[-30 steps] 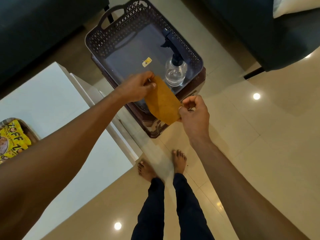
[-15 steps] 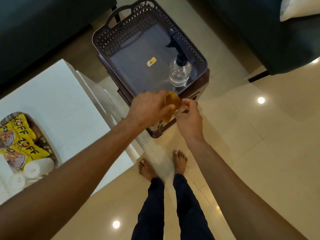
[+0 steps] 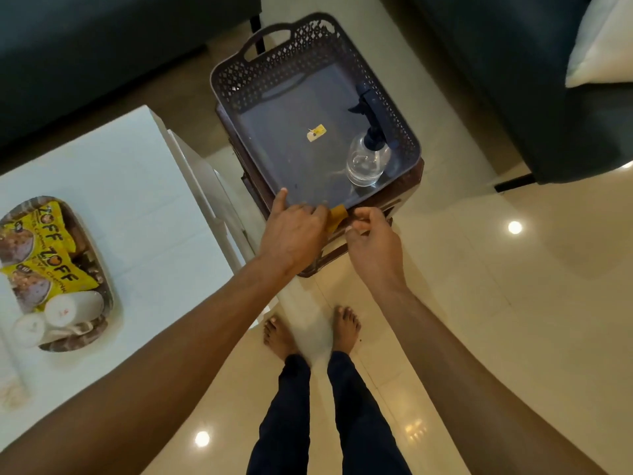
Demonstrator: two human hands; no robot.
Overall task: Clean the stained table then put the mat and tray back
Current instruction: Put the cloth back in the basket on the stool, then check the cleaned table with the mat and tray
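Note:
A small mustard-yellow cloth [image 3: 337, 214], folded small, sits at the near rim of the grey perforated basket [image 3: 239, 77]. My left hand [image 3: 294, 231] covers most of the cloth and holds it, with its index finger stretched onto the basket's rim. From the other side, my right hand [image 3: 373, 241] pinches the cloth's right edge. To the left is the white table [image 3: 144, 193]. On it stands an oval tray [image 3: 110, 303] with yellow snack packets [image 3: 51, 255] and white cups [image 3: 61, 311].
In the basket's right corner stands a clear spray bottle [image 3: 368, 159] with a dark trigger head. The basket rests on a brown stool [image 3: 404, 204]. Dark sofas [image 3: 513, 97] flank the tiled floor. My bare feet [image 3: 346, 325] are just behind the stool.
The cloth, spread open between both hands a second ago, is now folded small. Both hands have lowered it to the basket's near rim.

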